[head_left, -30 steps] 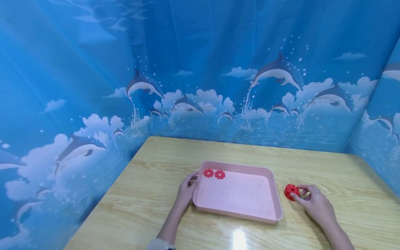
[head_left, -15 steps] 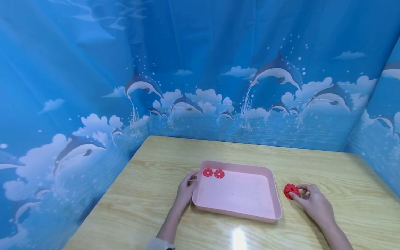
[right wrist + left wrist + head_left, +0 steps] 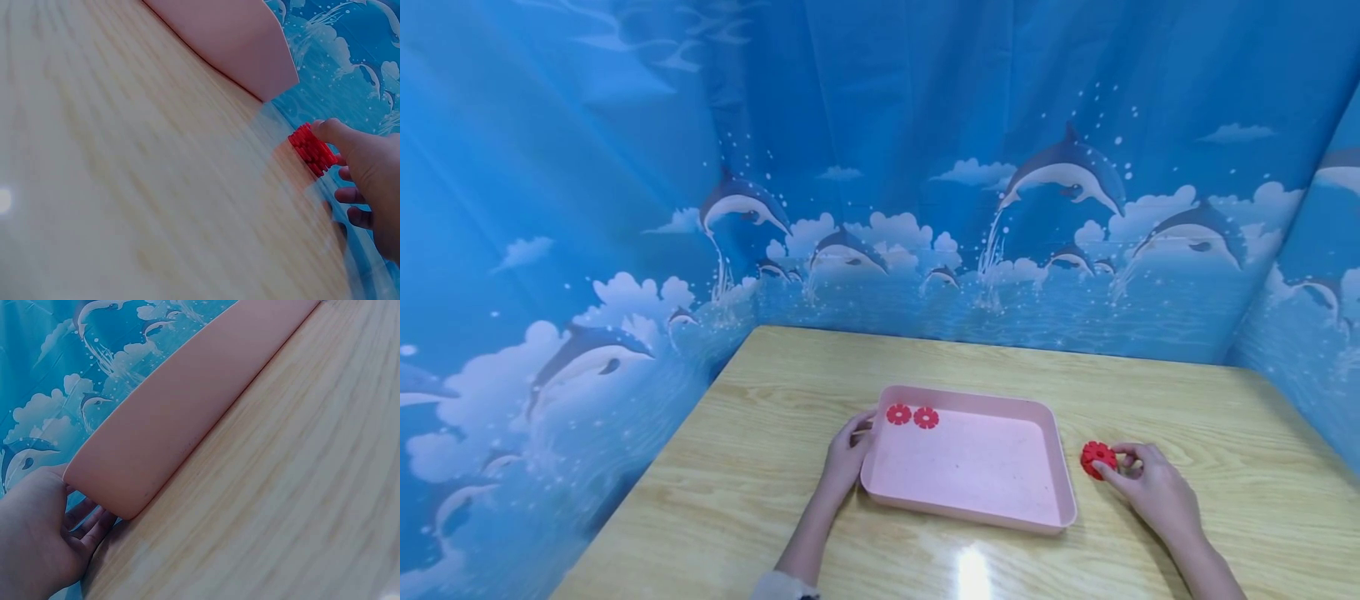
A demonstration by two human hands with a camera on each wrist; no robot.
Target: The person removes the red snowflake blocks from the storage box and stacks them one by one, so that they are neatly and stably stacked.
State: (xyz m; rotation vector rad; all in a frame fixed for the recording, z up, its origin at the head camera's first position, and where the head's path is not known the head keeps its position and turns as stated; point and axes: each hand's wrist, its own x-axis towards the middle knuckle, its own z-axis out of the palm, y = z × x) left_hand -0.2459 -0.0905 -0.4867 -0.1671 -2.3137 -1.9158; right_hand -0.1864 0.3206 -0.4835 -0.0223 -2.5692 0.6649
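Observation:
A shallow pink tray (image 3: pixel 970 467) lies on the table, with two red notched snowflake discs (image 3: pixel 926 417) flat in its far left corner. At the tray's left wall, my left hand (image 3: pixel 847 454) holds the side; in the left wrist view its bent fingers (image 3: pixel 94 528) are low against the outer wall. Right of the tray, my right hand (image 3: pixel 1161 493) pinches a stack of red snowflake discs (image 3: pixel 312 150) between thumb and fingers. The right wrist view shows several discs layered on one another, close over the tabletop, with the other fingers loosely curled.
Pale wood-grain table (image 3: pixel 790 375) carries the tray and both forearms. Behind it and along both sides hangs a blue curtain (image 3: pixel 880 167) printed with dolphins and clouds. A bright light reflection (image 3: pixel 973 571) shows on the tabletop in front of the tray.
The whole head view has shifted very slightly. Both hands, the tray and the red discs stand as before.

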